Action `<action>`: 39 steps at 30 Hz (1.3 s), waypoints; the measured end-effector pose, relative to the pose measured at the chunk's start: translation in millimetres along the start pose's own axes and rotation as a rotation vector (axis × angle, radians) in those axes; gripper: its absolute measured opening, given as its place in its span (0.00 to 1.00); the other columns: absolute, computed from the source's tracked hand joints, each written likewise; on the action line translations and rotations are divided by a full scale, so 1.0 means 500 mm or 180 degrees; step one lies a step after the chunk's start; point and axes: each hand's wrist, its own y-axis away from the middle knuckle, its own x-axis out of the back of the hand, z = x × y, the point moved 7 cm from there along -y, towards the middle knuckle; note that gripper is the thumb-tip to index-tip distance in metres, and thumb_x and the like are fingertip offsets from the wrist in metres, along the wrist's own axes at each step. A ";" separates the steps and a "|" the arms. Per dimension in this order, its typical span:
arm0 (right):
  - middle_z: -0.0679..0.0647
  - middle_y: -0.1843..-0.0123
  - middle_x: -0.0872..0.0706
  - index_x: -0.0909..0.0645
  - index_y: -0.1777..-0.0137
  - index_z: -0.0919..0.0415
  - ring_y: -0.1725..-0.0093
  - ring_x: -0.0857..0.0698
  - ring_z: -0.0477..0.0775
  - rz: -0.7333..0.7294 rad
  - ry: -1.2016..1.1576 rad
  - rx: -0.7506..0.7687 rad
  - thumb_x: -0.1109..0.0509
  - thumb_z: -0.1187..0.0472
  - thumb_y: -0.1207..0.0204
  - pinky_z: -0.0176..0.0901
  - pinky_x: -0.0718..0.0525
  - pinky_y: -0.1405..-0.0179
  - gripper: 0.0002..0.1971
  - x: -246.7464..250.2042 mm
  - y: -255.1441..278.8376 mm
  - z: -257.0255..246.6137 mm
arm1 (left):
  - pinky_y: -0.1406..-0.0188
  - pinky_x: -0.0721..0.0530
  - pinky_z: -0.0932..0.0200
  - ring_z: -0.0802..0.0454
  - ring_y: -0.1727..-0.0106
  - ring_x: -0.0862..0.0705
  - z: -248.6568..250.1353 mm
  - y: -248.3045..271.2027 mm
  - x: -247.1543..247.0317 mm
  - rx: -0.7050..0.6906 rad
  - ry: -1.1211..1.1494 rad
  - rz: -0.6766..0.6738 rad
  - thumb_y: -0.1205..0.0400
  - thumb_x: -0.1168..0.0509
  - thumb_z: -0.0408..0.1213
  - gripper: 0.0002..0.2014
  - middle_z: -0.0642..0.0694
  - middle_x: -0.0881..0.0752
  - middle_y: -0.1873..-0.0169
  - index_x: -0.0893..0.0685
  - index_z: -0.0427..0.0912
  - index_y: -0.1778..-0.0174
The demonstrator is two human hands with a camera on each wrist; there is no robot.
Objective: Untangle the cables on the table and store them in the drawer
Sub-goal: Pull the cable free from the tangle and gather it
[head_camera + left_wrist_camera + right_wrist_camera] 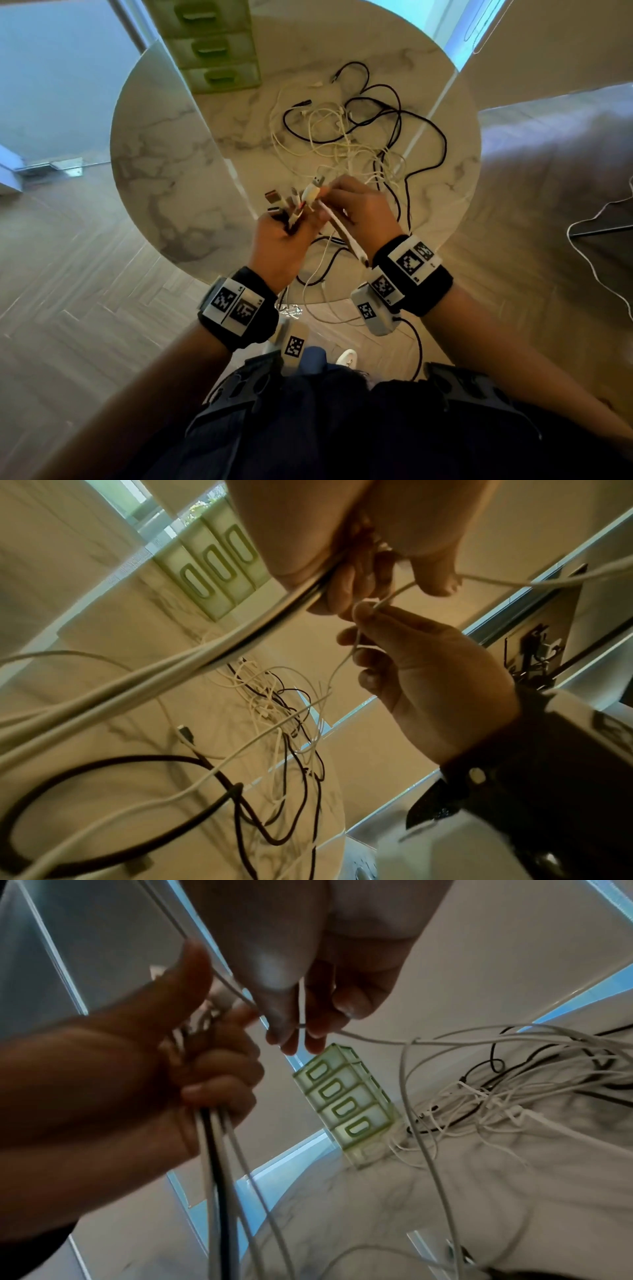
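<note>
A tangle of black and white cables lies on the round marble table. My left hand hovers over the table's near edge and grips a bundle of cable ends, plugs sticking up; black and white leads hang from the fist. My right hand, right beside it, pinches a thin white cable just behind its white plug. That cable trails back into the tangle. The green drawer unit stands at the table's far left, all drawers closed.
Several cables droop over the table's near edge toward the wooden floor. A loose white cord lies on the floor at the right. Glass panels stand behind the table on the left.
</note>
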 end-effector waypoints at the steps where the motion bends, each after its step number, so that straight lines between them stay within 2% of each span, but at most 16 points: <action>1: 0.61 0.56 0.16 0.14 0.52 0.68 0.62 0.17 0.55 -0.0031 -0.0066 -0.0025 0.34 0.62 0.22 0.40 0.21 0.62 0.10 -0.004 0.008 0.003 | 0.76 0.32 0.72 0.65 0.80 0.31 0.001 -0.001 -0.004 -0.0010 0.0031 0.0059 0.20 0.33 0.36 0.12 0.58 0.25 0.84 0.20 0.49 0.71; 4: 0.60 0.57 0.16 0.15 0.52 0.68 0.64 0.23 0.46 -0.0158 -0.0176 -0.0144 0.39 0.56 0.21 0.28 0.26 0.63 0.16 -0.015 0.030 0.016 | 0.72 0.28 0.73 0.67 0.77 0.26 0.005 -0.005 -0.021 -0.0146 0.0040 0.0015 0.17 0.35 0.40 0.10 0.58 0.21 0.79 0.18 0.54 0.65; 6: 0.58 0.56 0.16 0.15 0.49 0.68 0.62 0.26 0.38 -0.0259 -0.0220 -0.0248 0.38 0.58 0.21 0.20 0.29 0.60 0.15 -0.025 0.042 0.028 | 0.66 0.27 0.75 0.69 0.70 0.23 0.011 -0.008 -0.031 -0.0276 0.0115 -0.0026 0.16 0.41 0.34 0.07 0.57 0.21 0.74 0.24 0.42 0.60; 10: 0.58 0.58 0.16 0.14 0.50 0.68 0.58 0.22 0.45 -0.0447 -0.0223 -0.0372 0.37 0.60 0.23 0.31 0.26 0.57 0.13 -0.052 0.074 0.059 | 0.62 0.28 0.74 0.69 0.68 0.26 0.006 -0.015 -0.047 -0.0272 0.0255 -0.0226 0.17 0.41 0.35 0.07 0.64 0.24 0.73 0.28 0.39 0.61; 13: 0.60 0.59 0.15 0.14 0.52 0.70 0.58 0.22 0.47 -0.0466 -0.0121 -0.0373 0.34 0.62 0.24 0.31 0.27 0.57 0.11 -0.066 0.099 0.073 | 0.60 0.26 0.67 0.65 0.70 0.26 0.012 -0.012 -0.061 -0.0073 0.0560 -0.0419 0.23 0.32 0.33 0.16 0.56 0.27 0.74 0.32 0.42 0.72; 14: 0.60 0.58 0.14 0.14 0.51 0.69 0.57 0.21 0.49 -0.0513 -0.0060 -0.0390 0.33 0.63 0.24 0.31 0.27 0.55 0.10 -0.070 0.106 0.081 | 0.61 0.24 0.67 0.65 0.71 0.25 0.015 -0.011 -0.060 -0.0037 0.0641 -0.0334 0.23 0.31 0.28 0.17 0.50 0.28 0.75 0.32 0.41 0.72; 16: 0.61 0.51 0.15 0.14 0.49 0.68 0.54 0.17 0.55 -0.0655 0.0096 -0.0530 0.32 0.64 0.24 0.39 0.22 0.51 0.09 -0.079 0.118 0.109 | 0.65 0.25 0.70 0.66 0.74 0.25 0.021 -0.009 -0.050 0.0001 0.0628 -0.0067 0.20 0.34 0.25 0.17 0.53 0.26 0.79 0.28 0.43 0.73; 18: 0.62 0.36 0.22 0.15 0.47 0.66 0.53 0.18 0.55 -0.0678 0.0222 -0.0847 0.31 0.65 0.24 0.39 0.22 0.48 0.09 -0.072 0.133 0.147 | 0.71 0.27 0.66 0.62 0.78 0.30 0.023 -0.009 -0.042 0.0061 0.0804 -0.0053 0.17 0.38 0.37 0.18 0.58 0.28 0.83 0.24 0.53 0.74; 20: 0.62 0.29 0.31 0.13 0.47 0.62 0.56 0.23 0.48 -0.0362 0.0426 -0.1016 0.29 0.68 0.26 0.34 0.25 0.48 0.08 -0.045 0.139 0.170 | 0.79 0.31 0.64 0.61 0.82 0.36 0.016 -0.008 -0.044 0.0374 0.1077 -0.0209 0.19 0.40 0.44 0.15 0.57 0.34 0.84 0.27 0.53 0.74; 23: 0.64 0.33 0.32 0.12 0.49 0.60 0.56 0.24 0.48 0.0329 0.0443 -0.0919 0.28 0.69 0.27 0.35 0.23 0.47 0.09 0.005 0.127 0.156 | 0.81 0.37 0.64 0.59 0.83 0.38 -0.023 -0.004 -0.048 0.0697 0.0318 -0.0464 0.21 0.34 0.49 0.19 0.57 0.34 0.85 0.29 0.51 0.77; 27: 0.65 0.42 0.28 0.13 0.48 0.62 0.56 0.27 0.42 0.0656 0.0265 -0.0602 0.30 0.72 0.27 0.25 0.26 0.48 0.11 0.034 0.111 0.111 | 0.69 0.29 0.52 0.51 0.75 0.29 -0.079 -0.008 -0.046 0.0946 -0.0396 -0.0360 0.26 0.30 0.56 0.19 0.48 0.28 0.79 0.23 0.50 0.77; 30: 0.67 0.45 0.25 0.13 0.48 0.64 0.55 0.25 0.48 0.0425 0.0272 -0.0203 0.30 0.71 0.27 0.29 0.25 0.50 0.10 0.026 0.108 0.079 | 0.67 0.25 0.60 0.59 0.75 0.22 -0.088 -0.017 -0.065 0.1184 -0.0339 -0.0355 0.21 0.31 0.50 0.15 0.51 0.20 0.78 0.18 0.47 0.71; 32: 0.67 0.48 0.25 0.13 0.47 0.63 0.53 0.25 0.50 0.0275 0.0187 -0.0020 0.30 0.72 0.27 0.32 0.25 0.49 0.11 0.023 0.108 0.069 | 0.78 0.30 0.66 0.62 0.84 0.28 -0.097 -0.024 -0.077 0.1543 -0.0222 -0.0384 0.21 0.32 0.50 0.17 0.55 0.25 0.85 0.22 0.47 0.73; 35: 0.67 0.51 0.26 0.14 0.45 0.63 0.51 0.25 0.53 -0.0002 0.0164 0.0104 0.30 0.76 0.30 0.29 0.25 0.45 0.15 0.018 0.114 0.070 | 0.86 0.40 0.66 0.57 0.85 0.37 -0.119 -0.033 -0.083 0.1937 -0.0225 -0.0469 0.25 0.30 0.55 0.19 0.50 0.31 0.83 0.23 0.45 0.72; 37: 0.67 0.51 0.25 0.14 0.46 0.65 0.49 0.24 0.53 -0.0220 0.0218 0.0147 0.32 0.77 0.31 0.35 0.22 0.43 0.16 0.011 0.123 0.070 | 0.82 0.26 0.65 0.57 0.82 0.25 -0.117 -0.044 -0.085 0.1692 -0.0241 -0.0372 0.26 0.26 0.50 0.14 0.49 0.22 0.80 0.17 0.44 0.68; 39: 0.67 0.51 0.24 0.13 0.50 0.67 0.49 0.21 0.55 -0.0417 0.0198 0.0152 0.35 0.75 0.30 0.43 0.18 0.45 0.12 0.001 0.132 0.069 | 0.64 0.15 0.61 0.57 0.68 0.13 -0.109 -0.052 -0.092 0.1404 -0.0171 -0.0261 0.27 0.24 0.43 0.08 0.49 0.13 0.72 0.13 0.44 0.65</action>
